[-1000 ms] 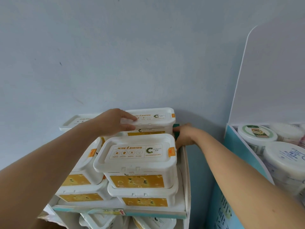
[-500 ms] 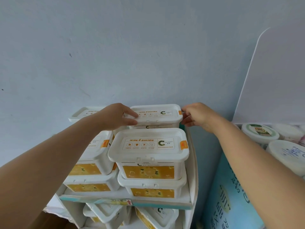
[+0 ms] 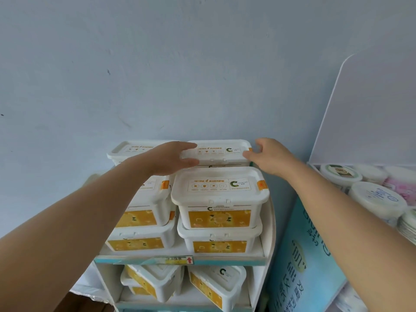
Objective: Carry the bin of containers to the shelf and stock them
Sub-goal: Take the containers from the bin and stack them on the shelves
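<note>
Several white rectangular containers with orange labels are stacked on the top tier of a white shelf [image 3: 266, 248]. The back right container [image 3: 221, 152] sits highest. My left hand [image 3: 171, 159] grips its left lid edge, thumb below and fingers on top. At the container's right end is my right hand [image 3: 267, 156], its curled fingers touching the orange tab. A front container [image 3: 219, 199] stands just below, on top of another one. The bin is not in view.
The lower shelf tier holds more of the same containers [image 3: 216, 284], tilted. A blue display stand [image 3: 299, 262] at the right holds round white-lidded tubs [image 3: 378, 199], with a white back panel [image 3: 369, 113] above. A pale blue wall stands close behind.
My right hand came up from behind the shelf's right side to the container's right end. The left hand stayed on the lid. The view dropped, showing the lower tier.
</note>
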Demonstrator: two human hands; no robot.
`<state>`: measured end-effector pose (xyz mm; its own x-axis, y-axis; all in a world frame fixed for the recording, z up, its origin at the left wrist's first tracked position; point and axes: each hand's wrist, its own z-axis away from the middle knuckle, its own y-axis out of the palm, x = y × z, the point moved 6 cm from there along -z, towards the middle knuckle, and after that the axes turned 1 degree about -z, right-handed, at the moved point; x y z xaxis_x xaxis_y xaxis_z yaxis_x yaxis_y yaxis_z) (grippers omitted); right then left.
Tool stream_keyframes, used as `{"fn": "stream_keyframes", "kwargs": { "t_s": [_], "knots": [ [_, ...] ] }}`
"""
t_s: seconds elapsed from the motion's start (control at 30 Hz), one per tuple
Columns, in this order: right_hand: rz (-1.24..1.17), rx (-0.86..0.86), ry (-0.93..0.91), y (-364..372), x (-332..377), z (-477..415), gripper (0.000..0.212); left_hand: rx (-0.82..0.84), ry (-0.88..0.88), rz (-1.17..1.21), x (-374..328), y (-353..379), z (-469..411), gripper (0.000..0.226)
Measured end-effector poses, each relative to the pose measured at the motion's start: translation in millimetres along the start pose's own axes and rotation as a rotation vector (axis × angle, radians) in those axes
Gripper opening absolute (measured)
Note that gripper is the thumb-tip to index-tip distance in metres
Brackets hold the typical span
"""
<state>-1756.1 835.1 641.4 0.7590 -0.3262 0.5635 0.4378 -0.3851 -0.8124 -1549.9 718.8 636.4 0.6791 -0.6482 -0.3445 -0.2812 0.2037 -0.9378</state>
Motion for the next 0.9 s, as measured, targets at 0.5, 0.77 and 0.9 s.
{"fn": "stream_keyframes", "kwargs": {
  "t_s": [0.5,0.77,0.9],
  "knots": [
    [0.474,0.121,-0.310,67,60,80,0.099,-0.031,0.067,-0.132,74,9,74,0.126],
    [0.519,0.045,-0.258,67,66,80,0.095,-0.064,0.151,-0.101,74,6,67,0.110],
    [0.509,0.040,-0.227,66,68,85,0.095,-0.080,0.169,-0.104,73,6,69,0.108]
  ]
}}
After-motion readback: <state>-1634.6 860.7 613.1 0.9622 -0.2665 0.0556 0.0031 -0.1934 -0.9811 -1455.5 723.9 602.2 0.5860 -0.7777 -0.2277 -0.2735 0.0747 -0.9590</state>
